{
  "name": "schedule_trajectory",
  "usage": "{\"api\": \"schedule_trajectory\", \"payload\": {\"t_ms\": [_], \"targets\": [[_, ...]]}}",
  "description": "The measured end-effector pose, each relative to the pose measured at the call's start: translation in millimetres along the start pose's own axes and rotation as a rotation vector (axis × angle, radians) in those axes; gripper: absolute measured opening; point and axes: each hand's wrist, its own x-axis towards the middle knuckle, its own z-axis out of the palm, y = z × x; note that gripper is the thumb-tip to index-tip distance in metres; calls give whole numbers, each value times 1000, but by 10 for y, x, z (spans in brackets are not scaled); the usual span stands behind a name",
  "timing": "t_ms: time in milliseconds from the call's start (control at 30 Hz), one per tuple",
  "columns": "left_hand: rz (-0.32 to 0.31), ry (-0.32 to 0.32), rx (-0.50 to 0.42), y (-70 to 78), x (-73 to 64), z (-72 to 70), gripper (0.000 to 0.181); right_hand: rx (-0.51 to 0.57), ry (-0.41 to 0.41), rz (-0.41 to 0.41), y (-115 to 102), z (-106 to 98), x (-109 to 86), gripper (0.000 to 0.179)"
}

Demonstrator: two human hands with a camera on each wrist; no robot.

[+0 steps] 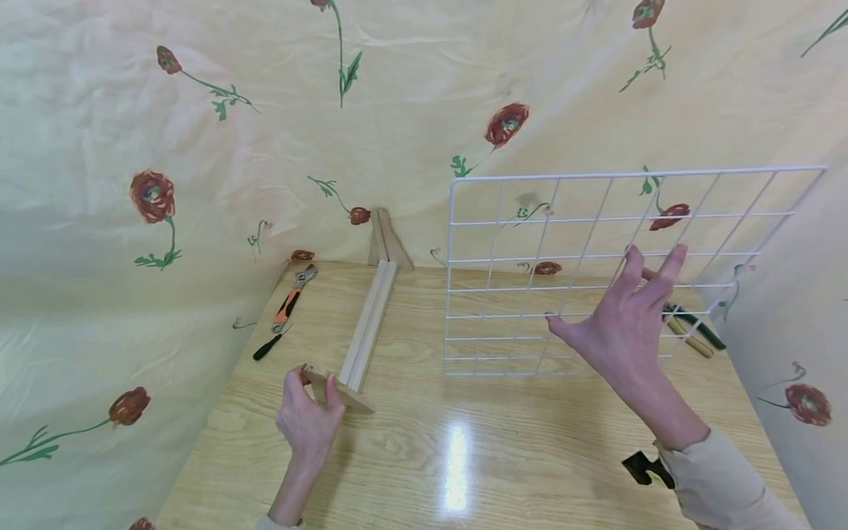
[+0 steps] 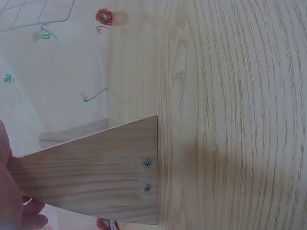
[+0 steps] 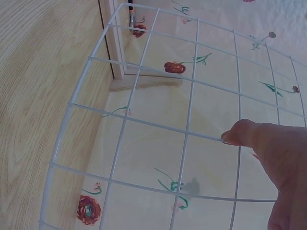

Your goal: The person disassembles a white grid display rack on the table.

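My left hand (image 1: 308, 419) pinches the narrow top of a tapered wooden end board (image 1: 354, 397), thumb on one face and fingers behind. Two screw heads (image 2: 147, 163) show near the board's wide edge in the left wrist view. From this board a pale grooved wooden rail (image 1: 371, 324) runs back to a matching end board (image 1: 391, 243) by the wall. On the right, my right hand (image 1: 623, 324) holds a white wire grid (image 1: 639, 174) tilted up off the table, fingers spread across its wires and thumb on one wire. The right fingertips are partly hidden in the right wrist view.
An adjustable wrench (image 1: 287, 308) with orange and black handle and a black screwdriver (image 1: 268, 347) lie left of the rail. Behind the grid at right lie pliers (image 1: 705, 331). Flower-patterned cloth (image 1: 265, 132) walls the wooden table (image 1: 397, 471) at the back and both sides.
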Motion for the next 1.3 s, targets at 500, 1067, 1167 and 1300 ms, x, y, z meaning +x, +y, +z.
{"api": "schedule_trajectory", "payload": {"t_ms": [500, 1067, 1167, 1300], "targets": [[-5, -12, 10, -30, 1, 14, 41, -42, -86, 84, -62, 6, 21, 134], [5, -3, 6, -40, 7, 16, 44, -7, -318, 236, -95, 141, 63, 139], [9, -6, 4, -37, 5, 16, 44, 3, -362, 255, -95, 182, 69, 140], [16, -2, -2, -36, 5, 18, 44, 5, -402, 260, -97, 255, 70, 140]]}}
